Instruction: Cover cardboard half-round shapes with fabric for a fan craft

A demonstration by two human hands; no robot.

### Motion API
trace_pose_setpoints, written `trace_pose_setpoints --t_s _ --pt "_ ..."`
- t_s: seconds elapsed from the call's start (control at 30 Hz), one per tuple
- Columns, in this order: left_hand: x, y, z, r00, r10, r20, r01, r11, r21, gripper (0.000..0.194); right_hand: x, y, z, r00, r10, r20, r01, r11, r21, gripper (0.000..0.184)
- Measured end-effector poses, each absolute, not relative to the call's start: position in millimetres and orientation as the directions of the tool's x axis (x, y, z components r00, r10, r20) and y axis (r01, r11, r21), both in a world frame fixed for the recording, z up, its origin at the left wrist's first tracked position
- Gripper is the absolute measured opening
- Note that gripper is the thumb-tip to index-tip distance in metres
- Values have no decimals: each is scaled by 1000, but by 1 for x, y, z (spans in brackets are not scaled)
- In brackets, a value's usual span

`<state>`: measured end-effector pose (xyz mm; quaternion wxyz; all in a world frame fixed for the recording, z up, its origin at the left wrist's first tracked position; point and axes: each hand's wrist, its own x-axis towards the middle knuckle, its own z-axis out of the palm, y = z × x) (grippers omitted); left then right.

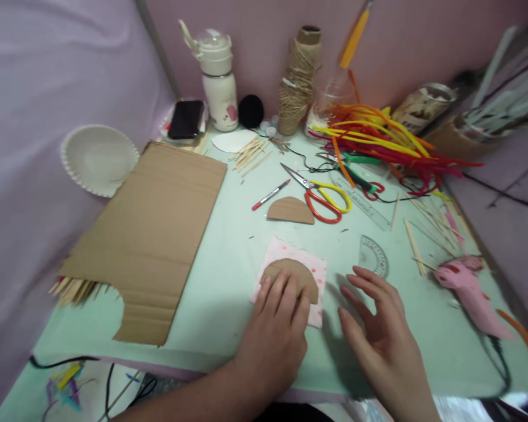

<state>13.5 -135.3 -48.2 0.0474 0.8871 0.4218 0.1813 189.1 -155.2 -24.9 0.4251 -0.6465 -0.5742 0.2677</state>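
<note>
My left hand [277,328] lies with its fingers stretched over a half-round piece of cardboard [305,275], pressing it against a pink patterned square of fabric or paper [273,252] on the table. Lifted a little to the right, my right hand [381,328] has its fingers apart and nothing in them. Beyond the square lies a second cardboard half-round [290,210], with scissors [323,196] with red and yellow handles touching its right side. A red-and-grey pen [270,195] rests just behind it. A clear protractor [374,256] sits past my right fingertips.
At left, a large cardboard sheet [158,223] partly covers wooden sticks [77,291] and nears a white bowl [99,161]. A bottle [220,88], twine cone [295,85] and bright pipe cleaners [378,135] stand or lie at the back. A pink glue gun [470,293] with a cord is at right.
</note>
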Motion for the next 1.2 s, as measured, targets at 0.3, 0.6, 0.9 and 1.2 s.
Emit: trace_pose_setpoints --t_s 0.3,0.6,0.9,1.2 --pt "13 -133 -46 612 742 273 706 -669 232 51 190 -152 -15 284 924 -256 -66 -248 -967 27" --pt "14 -132 -46 620 743 250 705 -668 237 51 185 -149 -19 270 927 -259 -131 -232 -964 26" --pt "14 -131 -44 624 744 240 700 -668 251 50 191 -153 -23 324 945 46 496 -128 -859 6" --pt "14 -131 -45 612 749 252 699 -662 271 51 171 -151 -36 208 969 132 798 -90 -595 14"
